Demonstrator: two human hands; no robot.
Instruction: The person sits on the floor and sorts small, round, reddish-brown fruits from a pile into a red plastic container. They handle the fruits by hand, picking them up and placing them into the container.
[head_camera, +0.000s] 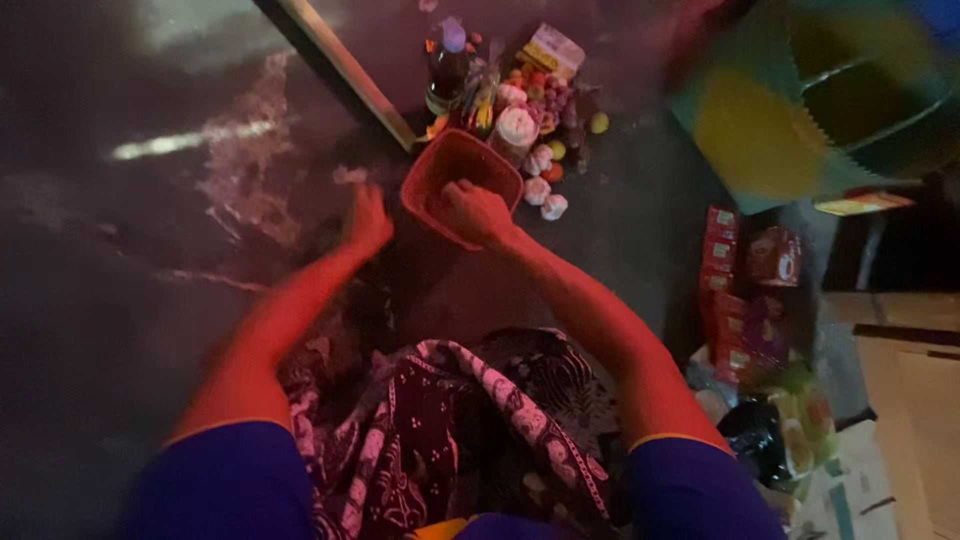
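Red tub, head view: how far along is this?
Done: garlic bulbs and other produce lie heaped on the floor behind the red tub. In hand: the right hand reaches into the tub; the left hand rests on the floor beside it. Left: unclear, the tub's contents are too dark to tell.

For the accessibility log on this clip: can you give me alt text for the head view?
Seen from above in dim light, a person's right hand reaches into a red plastic tub on a dark floor, while the left hand rests on the floor beside it. Garlic bulbs, a bottle and small packets lie beyond the tub.
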